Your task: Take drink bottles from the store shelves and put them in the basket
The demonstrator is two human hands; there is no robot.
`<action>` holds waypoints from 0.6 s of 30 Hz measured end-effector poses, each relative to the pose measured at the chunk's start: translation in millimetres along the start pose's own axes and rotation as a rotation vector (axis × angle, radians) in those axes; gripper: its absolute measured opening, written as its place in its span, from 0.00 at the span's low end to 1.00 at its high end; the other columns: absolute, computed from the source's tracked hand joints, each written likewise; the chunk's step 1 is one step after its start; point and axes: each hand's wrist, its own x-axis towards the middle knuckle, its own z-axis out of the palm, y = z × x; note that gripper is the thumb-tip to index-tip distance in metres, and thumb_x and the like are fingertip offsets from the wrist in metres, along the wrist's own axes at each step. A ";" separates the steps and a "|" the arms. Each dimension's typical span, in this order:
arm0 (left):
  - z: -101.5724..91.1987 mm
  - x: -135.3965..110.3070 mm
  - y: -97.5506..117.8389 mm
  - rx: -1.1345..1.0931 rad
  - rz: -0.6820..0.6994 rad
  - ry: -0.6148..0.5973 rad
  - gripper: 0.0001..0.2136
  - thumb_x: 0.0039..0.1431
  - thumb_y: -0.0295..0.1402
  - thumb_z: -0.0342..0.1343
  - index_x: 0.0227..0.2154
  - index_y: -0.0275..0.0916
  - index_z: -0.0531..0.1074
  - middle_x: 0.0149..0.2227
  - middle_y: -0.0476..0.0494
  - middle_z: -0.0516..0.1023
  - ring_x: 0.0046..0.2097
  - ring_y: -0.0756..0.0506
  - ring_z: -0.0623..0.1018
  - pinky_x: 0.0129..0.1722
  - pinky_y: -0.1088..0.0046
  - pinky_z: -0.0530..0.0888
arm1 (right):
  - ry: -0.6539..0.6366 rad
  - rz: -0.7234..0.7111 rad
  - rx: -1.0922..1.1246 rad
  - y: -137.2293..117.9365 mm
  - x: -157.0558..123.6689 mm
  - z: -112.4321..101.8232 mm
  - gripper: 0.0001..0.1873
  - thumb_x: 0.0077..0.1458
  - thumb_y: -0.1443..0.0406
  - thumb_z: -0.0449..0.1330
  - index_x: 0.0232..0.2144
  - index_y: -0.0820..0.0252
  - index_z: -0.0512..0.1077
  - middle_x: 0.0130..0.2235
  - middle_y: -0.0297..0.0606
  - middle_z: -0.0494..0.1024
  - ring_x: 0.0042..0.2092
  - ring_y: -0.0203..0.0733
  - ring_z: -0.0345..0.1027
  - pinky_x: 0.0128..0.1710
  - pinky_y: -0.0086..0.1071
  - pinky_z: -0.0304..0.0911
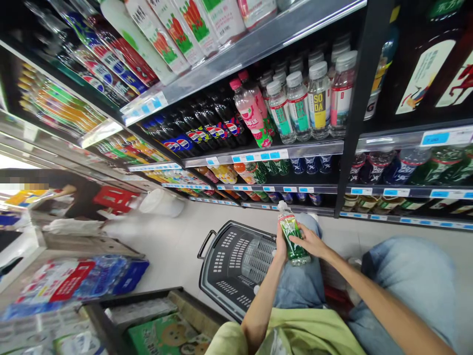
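Observation:
Both of my hands hold one green drink bottle (292, 235) with a white cap, upright above my knee. My left hand (280, 241) wraps the bottle's left side from behind. My right hand (309, 241) grips its right side, fingers laid across the green label. Just left of the bottle, a dark grey shopping basket (231, 261) lies tipped on the floor. Its open mouth faces me and I see nothing inside it.
Drink shelves (266, 153) rise ahead, packed with cola, soda water and pink bottles. My jeans-clad knees (402, 276) flank the basket. A shrink-wrapped bottle pack (74, 281) and cartons (166, 335) lie at the left. A white bucket (162, 202) and red crate (114, 197) stand farther back.

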 end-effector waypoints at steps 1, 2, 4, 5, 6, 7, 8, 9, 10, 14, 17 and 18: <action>0.2 -0.6 1.0 -0.009 0.020 0.003 0.30 0.56 0.60 0.65 0.44 0.35 0.81 0.45 0.36 0.86 0.55 0.32 0.82 0.60 0.57 0.75 | -0.014 -0.025 0.012 -0.5 0.0 -1.3 0.30 0.60 0.45 0.62 0.55 0.56 0.68 0.43 0.40 0.85 0.43 0.53 0.81 0.46 0.43 0.72; 0.3 -1.4 2.9 -0.015 0.032 -0.001 0.29 0.56 0.59 0.65 0.44 0.35 0.81 0.45 0.36 0.86 0.55 0.33 0.82 0.60 0.57 0.75 | -0.035 -0.049 0.013 -1.1 -0.2 -3.0 0.28 0.62 0.45 0.60 0.55 0.56 0.70 0.44 0.40 0.84 0.45 0.53 0.80 0.48 0.42 0.72; 0.2 -2.6 8.8 -0.017 0.019 -0.040 0.30 0.57 0.60 0.64 0.46 0.35 0.81 0.45 0.36 0.86 0.54 0.33 0.83 0.60 0.56 0.75 | -0.087 -0.068 -0.004 -2.1 -0.9 -6.7 0.26 0.66 0.44 0.55 0.51 0.56 0.74 0.44 0.39 0.84 0.47 0.52 0.78 0.50 0.41 0.70; 0.0 -2.9 12.3 -0.012 -0.003 -0.070 0.31 0.57 0.61 0.63 0.46 0.34 0.81 0.44 0.34 0.86 0.54 0.32 0.83 0.59 0.55 0.75 | -0.115 -0.062 -0.011 -2.6 -1.5 -8.3 0.26 0.67 0.44 0.53 0.48 0.57 0.76 0.42 0.38 0.83 0.46 0.52 0.78 0.50 0.41 0.70; -0.2 -2.7 15.6 -0.005 -0.028 -0.099 0.33 0.56 0.62 0.63 0.47 0.33 0.81 0.43 0.33 0.86 0.53 0.31 0.83 0.58 0.54 0.76 | -0.138 -0.050 -0.015 -3.0 -2.2 -9.3 0.27 0.68 0.44 0.51 0.46 0.57 0.77 0.41 0.38 0.83 0.46 0.51 0.77 0.50 0.41 0.70; -0.2 -2.1 18.3 0.001 -0.049 -0.122 0.35 0.56 0.63 0.63 0.46 0.32 0.80 0.42 0.32 0.86 0.52 0.30 0.83 0.58 0.53 0.76 | -0.152 -0.040 -0.015 -3.4 -3.0 -9.6 0.28 0.68 0.43 0.50 0.45 0.58 0.77 0.40 0.38 0.83 0.46 0.51 0.77 0.50 0.42 0.70; 0.2 -1.1 20.2 0.005 -0.063 -0.133 0.35 0.55 0.64 0.63 0.46 0.32 0.80 0.41 0.31 0.85 0.51 0.30 0.84 0.56 0.53 0.77 | -0.158 -0.035 -0.017 -3.7 -3.8 -9.2 0.28 0.69 0.43 0.50 0.45 0.58 0.77 0.40 0.38 0.83 0.47 0.52 0.77 0.52 0.43 0.70; 1.1 0.3 20.8 0.003 -0.066 -0.131 0.35 0.53 0.64 0.64 0.45 0.32 0.80 0.40 0.32 0.85 0.49 0.31 0.84 0.55 0.53 0.77 | -0.152 -0.034 -0.024 -4.1 -4.5 -8.1 0.29 0.69 0.43 0.50 0.46 0.59 0.77 0.42 0.40 0.83 0.48 0.53 0.77 0.53 0.44 0.70; 2.6 2.1 20.4 -0.002 -0.054 -0.116 0.35 0.52 0.63 0.66 0.45 0.33 0.80 0.39 0.34 0.85 0.47 0.32 0.84 0.54 0.55 0.78 | -0.134 -0.033 -0.038 -4.4 -5.1 -6.6 0.30 0.68 0.43 0.51 0.50 0.59 0.77 0.45 0.41 0.83 0.51 0.54 0.77 0.56 0.46 0.69; 13.9 9.5 11.4 -0.012 0.116 -0.005 0.29 0.50 0.51 0.74 0.48 0.39 0.77 0.41 0.43 0.84 0.41 0.42 0.84 0.50 0.64 0.77 | 0.031 0.001 -0.107 -4.7 -5.6 -1.0 0.46 0.54 0.43 0.68 0.67 0.60 0.65 0.62 0.50 0.76 0.65 0.62 0.69 0.67 0.54 0.59; 22.5 12.8 7.1 -0.004 0.155 0.007 0.28 0.52 0.47 0.75 0.51 0.40 0.76 0.41 0.45 0.84 0.40 0.43 0.83 0.47 0.66 0.77 | 0.098 0.003 -0.064 -5.8 -4.4 -2.3 0.52 0.47 0.47 0.73 0.69 0.59 0.63 0.65 0.52 0.73 0.68 0.64 0.64 0.70 0.56 0.56; 24.4 13.3 7.3 -0.014 0.131 -0.005 0.28 0.52 0.49 0.74 0.50 0.39 0.76 0.41 0.44 0.84 0.40 0.42 0.83 0.47 0.65 0.77 | 0.103 -0.006 -0.030 -6.8 -4.2 -3.6 0.51 0.46 0.48 0.74 0.67 0.58 0.64 0.65 0.51 0.73 0.68 0.64 0.64 0.70 0.56 0.56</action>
